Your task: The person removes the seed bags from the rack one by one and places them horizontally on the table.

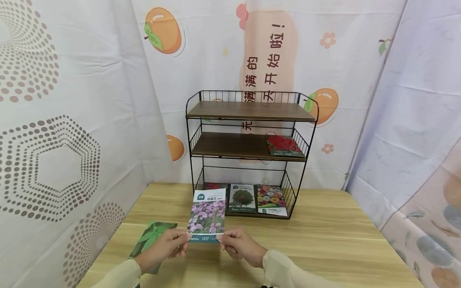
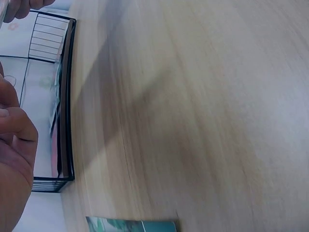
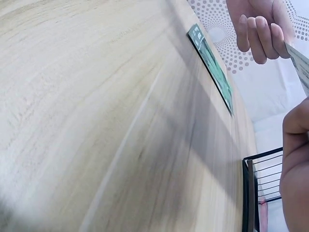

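Observation:
A seed packet with pink-purple flowers [image 1: 207, 216] is held up above the table, its printed front toward the head camera. My left hand [image 1: 169, 244] pinches its lower left corner and my right hand [image 1: 243, 245] its lower right corner. Behind the packet stands a black wire shelf rack [image 1: 252, 156] with brown boards. Left of my left hand, partly hidden by it, a green leafy packet [image 1: 153, 236] lies on the table. In the right wrist view the left hand [image 3: 260, 29] shows at the held packet's edge [image 3: 298, 65].
The rack's bottom level holds a sunflower packet [image 1: 242, 198], a mixed-flower packet [image 1: 271, 198] and a red one [image 1: 216, 186] partly covered by the held packet. A red-flower packet [image 1: 284, 146] lies on the middle board [image 1: 230, 144]. Printed curtains [image 1: 223, 40] surround the wooden table [image 1: 324, 240].

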Action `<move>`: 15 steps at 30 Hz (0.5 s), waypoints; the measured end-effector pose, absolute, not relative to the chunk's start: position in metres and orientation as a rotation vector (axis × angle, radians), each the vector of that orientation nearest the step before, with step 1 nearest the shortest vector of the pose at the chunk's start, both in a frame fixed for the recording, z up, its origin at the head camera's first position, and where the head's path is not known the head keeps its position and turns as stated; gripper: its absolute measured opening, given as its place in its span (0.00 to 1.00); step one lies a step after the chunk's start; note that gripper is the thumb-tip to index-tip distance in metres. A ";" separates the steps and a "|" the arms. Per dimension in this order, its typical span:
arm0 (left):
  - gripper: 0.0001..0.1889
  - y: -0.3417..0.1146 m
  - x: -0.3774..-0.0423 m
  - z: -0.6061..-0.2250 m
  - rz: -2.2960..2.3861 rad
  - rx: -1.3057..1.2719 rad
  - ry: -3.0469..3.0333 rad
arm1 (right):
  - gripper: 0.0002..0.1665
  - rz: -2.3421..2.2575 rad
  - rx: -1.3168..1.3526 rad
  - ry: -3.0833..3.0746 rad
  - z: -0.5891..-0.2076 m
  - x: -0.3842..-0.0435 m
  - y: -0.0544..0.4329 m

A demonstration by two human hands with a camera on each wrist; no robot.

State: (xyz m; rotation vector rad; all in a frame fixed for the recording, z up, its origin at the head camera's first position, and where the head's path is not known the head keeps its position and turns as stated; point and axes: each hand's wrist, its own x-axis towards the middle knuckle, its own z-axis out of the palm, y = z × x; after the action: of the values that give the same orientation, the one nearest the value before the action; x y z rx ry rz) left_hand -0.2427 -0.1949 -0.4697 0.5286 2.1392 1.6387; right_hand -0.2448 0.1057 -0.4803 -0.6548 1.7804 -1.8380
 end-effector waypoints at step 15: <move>0.23 -0.202 -0.237 -0.476 1.639 0.486 2.117 | 0.24 -1.847 -0.636 1.750 -0.492 -0.243 0.097</move>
State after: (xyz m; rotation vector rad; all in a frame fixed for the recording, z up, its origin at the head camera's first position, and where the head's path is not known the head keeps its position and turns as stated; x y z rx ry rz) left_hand -0.2367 -0.2022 -0.4756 0.4862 2.1174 1.6393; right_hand -0.2428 0.0973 -0.4924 -0.6359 1.7501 -1.8469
